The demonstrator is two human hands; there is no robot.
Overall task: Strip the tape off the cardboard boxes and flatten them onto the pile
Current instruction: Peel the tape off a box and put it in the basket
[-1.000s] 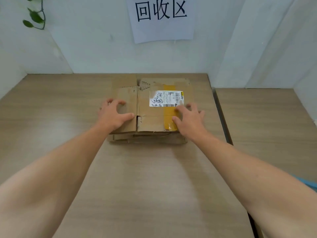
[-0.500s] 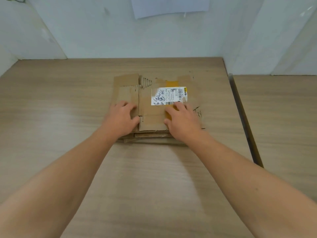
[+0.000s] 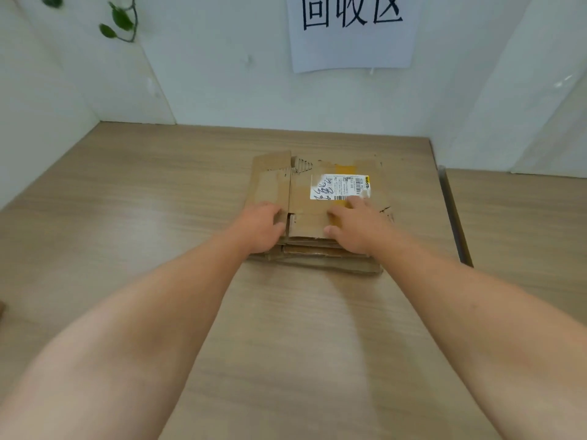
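Observation:
A flattened cardboard box [image 3: 309,206] lies on top of a low pile of flat cardboard [image 3: 320,260] in the middle of the wooden table [image 3: 158,217]. It bears a white shipping label [image 3: 338,187] and a strip of yellow tape [image 3: 346,169]. My left hand [image 3: 259,228] rests on the box's near left corner, fingers curled over the edge. My right hand [image 3: 357,225] lies flat on its near right part, just below the label, fingers spread. Both hands press down on the cardboard; neither grips it.
White walls close in the table at the back and left. A paper sign [image 3: 352,30] hangs on the back wall, and a leafy sprig [image 3: 119,20] at top left. A dark gap [image 3: 454,217] separates a second table [image 3: 524,233] on the right.
Both hands have slid back toward the near edge of the flattened box. The camera dipped down and rose again, so the sign is back in view.

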